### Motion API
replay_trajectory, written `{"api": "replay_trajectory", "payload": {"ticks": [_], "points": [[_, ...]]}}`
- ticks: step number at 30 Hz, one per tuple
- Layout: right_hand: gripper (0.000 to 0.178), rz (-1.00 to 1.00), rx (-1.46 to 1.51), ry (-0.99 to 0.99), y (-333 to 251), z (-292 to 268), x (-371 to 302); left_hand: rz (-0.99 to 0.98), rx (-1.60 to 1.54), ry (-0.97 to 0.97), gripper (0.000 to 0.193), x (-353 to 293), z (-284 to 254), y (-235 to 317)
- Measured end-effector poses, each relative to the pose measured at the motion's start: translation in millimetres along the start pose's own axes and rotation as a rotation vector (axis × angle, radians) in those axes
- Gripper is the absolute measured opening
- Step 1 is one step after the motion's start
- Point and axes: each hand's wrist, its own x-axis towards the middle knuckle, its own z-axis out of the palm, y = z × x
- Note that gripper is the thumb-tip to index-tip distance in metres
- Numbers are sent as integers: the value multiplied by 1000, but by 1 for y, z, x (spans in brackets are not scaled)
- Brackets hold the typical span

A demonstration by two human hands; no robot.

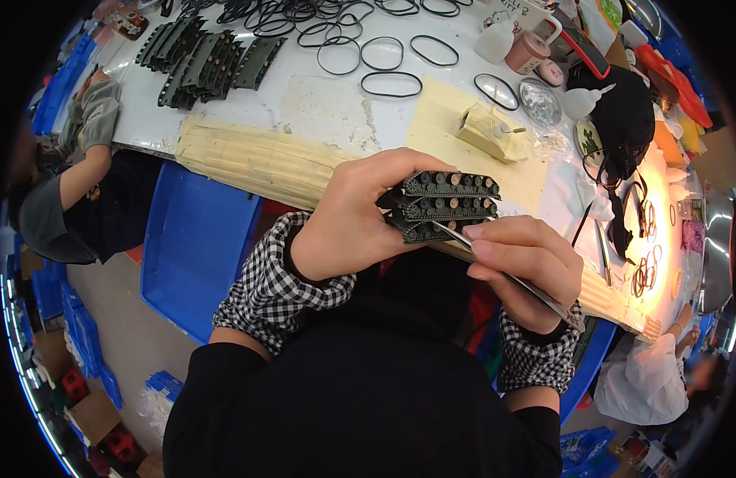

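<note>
My left hand (356, 211) is closed round a small stack of dark green toothed-edge parts (451, 197), which look like toy tank tracks with rows of round wheels, some green and some tan. Pinched in my right hand (527, 263) is a pair of slim metal tweezers (535, 291). The tip of the tweezers reaches the lowest row of wheels; whether it grips anything there is too small to tell. More of the same green track parts (204, 68) lie in a group at the far left of the table.
Black rubber loops (384, 54) spread across the far table. A yellow block with a pin (495, 134) sits on yellow paper beyond my hands. White squeeze bottles (495, 40), a pink cup (529, 52) and a black cap (623, 119) crowd the right. Blue bin (180, 255) at left, beside another person.
</note>
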Motion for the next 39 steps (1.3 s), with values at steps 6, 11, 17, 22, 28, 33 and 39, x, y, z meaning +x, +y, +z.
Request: {"api": "replay_trajectory", "payload": {"ticks": [6, 11, 17, 22, 28, 33, 39], "points": [[24, 5, -13, -21, -1, 1, 3, 55, 58, 1, 51, 2, -1, 1], [25, -52, -8, -29, 3, 2, 2, 64, 71, -8, 51, 1, -1, 1], [27, -180, -75, 162, 6, 9, -6, -27, -35, -4, 51, -2, 4, 0], [29, -70, -8, 79, 2, 5, -9, -107, -91, 10, 51, -5, 2, -2], [28, -93, 7, 73, 8, 10, -3, -126, -149, 1, 51, -4, 0, 0], [25, -67, 34, 32, 8, 9, 1, -111, -136, -16, 51, -4, -1, -2], [22, -2, 86, -4, 10, 3, 4, -131, -127, -41, 49, -1, -1, 2]]}}
